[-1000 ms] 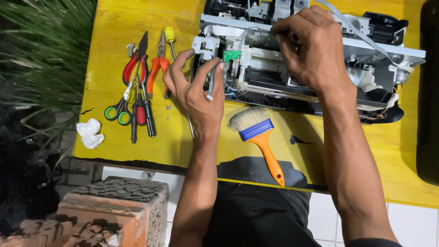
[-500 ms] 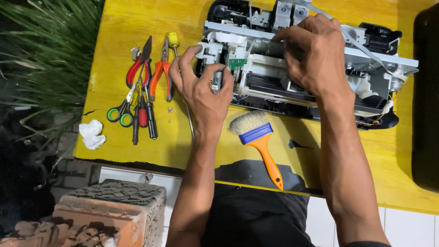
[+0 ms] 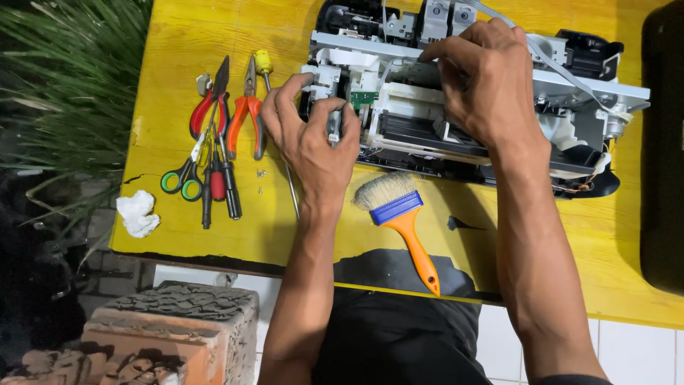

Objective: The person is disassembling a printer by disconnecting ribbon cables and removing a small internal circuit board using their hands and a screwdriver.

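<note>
Left hand [image 3: 313, 142] pinches a small grey part at the opened white-and-black plastic printer chassis [image 3: 570, 153]; right hand [image 3: 484, 85] grips its top rail, steadying it near the yellow desk's [image 3: 192, 43] far edge.

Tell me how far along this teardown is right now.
Done: the printer chassis sits uncovered on the yellow table, mechanism exposed. In hand: left hand pinches a small grey part at its left end; right hand presses on the top rail. Left: pliers and paintbrush lie unused; chassis otherwise looks assembled.

Stripped printer chassis [image 3: 456, 107], grey-white frame, casing off, innards exposed; lying lengthwise at yellow bench [image 3: 214, 28] far edge.
</note>
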